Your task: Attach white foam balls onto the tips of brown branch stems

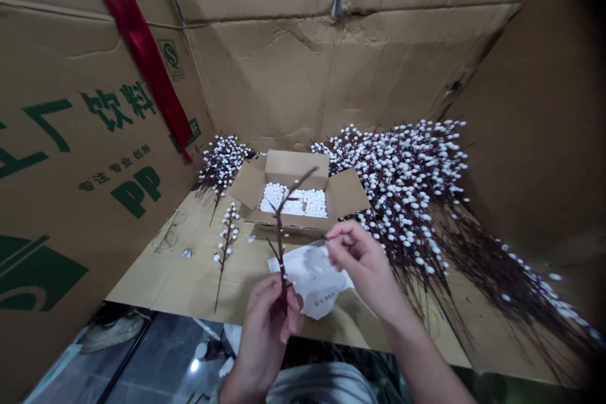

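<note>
My left hand (267, 309) grips the lower stem of a dark brown artificial branch (279, 227), which stands upright with a few bare twigs. My right hand (360, 259) is to the right of the branch with thumb and fingers pinched together; a tiny dark tip shows at the fingertips, too small to name. Behind the branch sits an open cardboard box (348, 192) with many small white foam berries (315, 203) in it. Under and between my hands lies a crumpled white plastic bag (319, 287). A single berried branch (227, 237) rests left of the box.
A large heap of white-berried branches (398, 183) fills the right side, with a bundle of dark stems (497, 259) beyond. A smaller bunch (222, 161) lies at the back left. Tall cardboard walls (265, 76) enclose the table (156, 278). A red ribbon (142, 44) hangs at left.
</note>
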Demonstrator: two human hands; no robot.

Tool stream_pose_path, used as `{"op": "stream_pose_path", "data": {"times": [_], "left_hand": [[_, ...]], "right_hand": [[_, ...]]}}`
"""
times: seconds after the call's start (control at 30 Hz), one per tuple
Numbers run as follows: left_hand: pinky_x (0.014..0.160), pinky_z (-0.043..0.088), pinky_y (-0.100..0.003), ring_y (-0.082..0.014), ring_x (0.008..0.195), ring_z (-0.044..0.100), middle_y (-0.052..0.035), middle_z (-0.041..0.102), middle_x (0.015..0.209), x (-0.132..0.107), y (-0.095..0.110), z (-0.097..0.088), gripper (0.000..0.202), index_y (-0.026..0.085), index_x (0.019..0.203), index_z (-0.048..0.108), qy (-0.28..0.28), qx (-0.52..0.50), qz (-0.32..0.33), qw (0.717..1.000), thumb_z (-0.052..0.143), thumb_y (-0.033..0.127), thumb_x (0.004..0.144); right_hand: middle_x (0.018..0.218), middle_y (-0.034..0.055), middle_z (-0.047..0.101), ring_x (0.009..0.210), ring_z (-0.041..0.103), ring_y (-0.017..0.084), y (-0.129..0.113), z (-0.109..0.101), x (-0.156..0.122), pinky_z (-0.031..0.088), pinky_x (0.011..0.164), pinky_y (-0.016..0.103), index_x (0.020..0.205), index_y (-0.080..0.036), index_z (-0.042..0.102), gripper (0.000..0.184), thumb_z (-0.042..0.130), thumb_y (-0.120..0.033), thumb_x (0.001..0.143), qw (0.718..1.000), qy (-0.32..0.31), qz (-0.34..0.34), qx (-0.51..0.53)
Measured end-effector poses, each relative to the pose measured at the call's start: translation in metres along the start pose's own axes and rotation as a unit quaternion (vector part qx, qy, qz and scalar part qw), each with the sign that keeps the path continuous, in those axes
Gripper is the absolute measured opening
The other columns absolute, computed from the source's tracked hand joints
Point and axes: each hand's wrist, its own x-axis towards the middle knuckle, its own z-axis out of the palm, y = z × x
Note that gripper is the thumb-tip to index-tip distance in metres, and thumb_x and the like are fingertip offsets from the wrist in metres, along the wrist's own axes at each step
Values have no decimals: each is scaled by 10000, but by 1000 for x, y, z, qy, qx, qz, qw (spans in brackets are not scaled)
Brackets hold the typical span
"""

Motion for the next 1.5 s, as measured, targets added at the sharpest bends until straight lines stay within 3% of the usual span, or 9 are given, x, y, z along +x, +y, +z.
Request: {"op": "stream_pose_path", "data": {"times": [0.13, 0.3, 0.7, 1.07, 1.27, 1.5], "left_hand": [[532, 369, -235, -33, 316, 180, 94, 343, 295, -3, -1, 7, 349, 173, 466, 539, -22, -60, -64, 996, 670, 381, 714], [510, 327, -225, -35, 320, 140, 100, 337, 293, -3, -4, 9, 331, 174, 450, 536, -22, -76, -78, 994, 669, 351, 696], [512, 271, -215, -45, 365, 125, 112, 253, 316, -2, -1, 12, 317, 179, 423, 491, -8, -15, -72, 997, 617, 279, 695], [439, 104, -228, -50, 398, 129, 114, 279, 398, 2, -12, 2, 303, 184, 539, 467, -16, 23, -37, 999, 670, 376, 658], [461, 119, -229, -58, 423, 157, 107, 272, 396, 3, -11, -2, 296, 179, 528, 472, -25, 52, -39, 998, 653, 364, 672], [461, 123, -230, -61, 429, 166, 101, 264, 400, 5, -16, -5, 290, 176, 492, 466, -30, 54, -34, 998, 628, 322, 683]], "right_hand": [[703, 2, 677, 618, 660, 139, 4, 20, -23, 526, 542, 227, 799, -213, 606, 232, 750, -372, 712, 988, -61, 69, 122], [759, 44, 745, 686, 701, 171, 7, 28, -30, 566, 600, 250, 793, -212, 717, 133, 730, -332, 739, 993, -27, 55, 98], [782, 50, 759, 723, 709, 178, 14, 27, -34, 573, 642, 253, 802, -223, 758, 107, 724, -317, 762, 993, -34, 43, 102], [759, 49, 759, 676, 703, 150, 14, 21, -36, 562, 589, 200, 789, -213, 760, 57, 705, -223, 778, 994, -54, -32, 91], [752, 50, 755, 657, 702, 154, 11, 20, -34, 559, 576, 210, 798, -207, 751, 74, 682, -231, 801, 994, -61, -53, 70], [813, 40, 761, 750, 701, 145, 15, 17, -34, 551, 677, 220, 854, -240, 747, 122, 650, -168, 833, 990, -91, -101, 36]]}}
